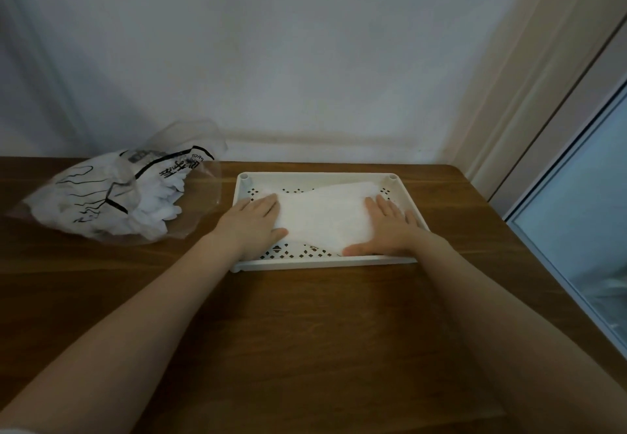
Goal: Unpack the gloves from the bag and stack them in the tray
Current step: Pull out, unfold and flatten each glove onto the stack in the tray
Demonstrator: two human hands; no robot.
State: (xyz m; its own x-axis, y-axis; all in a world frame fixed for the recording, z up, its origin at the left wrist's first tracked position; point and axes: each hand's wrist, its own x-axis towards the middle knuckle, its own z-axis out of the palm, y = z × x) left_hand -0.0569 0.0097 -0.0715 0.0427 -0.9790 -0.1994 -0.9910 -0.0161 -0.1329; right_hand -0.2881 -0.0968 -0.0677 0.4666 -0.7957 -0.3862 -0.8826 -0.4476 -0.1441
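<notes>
Left hand: the left hand [257, 221] is lying flat, fingers straight and together, pressing down on the left end of the white gloves [324, 218] in the tray; it is grasping nothing.
Right hand: the right hand [386, 230] is lying flat as well, fingers spread a little, thumb stretched toward the near rim, pressing on the right end of the same gloves; it is curling round nothing.
Gloves in tray: the white gloves are lying flat across the middle of the tray, between the two hands and partly under both palms; how many are lying there cannot be told.
Tray: the white perforated tray [315, 262] is sitting on the counter, its holes showing along the near and far edges around the gloves.
Bag: the clear plastic bag [112, 196] with black printing is lying on the counter well to the left of the tray, apart from both hands, its mouth gaping toward the tray, with more white gloves bunched inside.
Counter: the brown wooden counter [305, 332] is carrying the tray and bag, backing onto a pale wall.
</notes>
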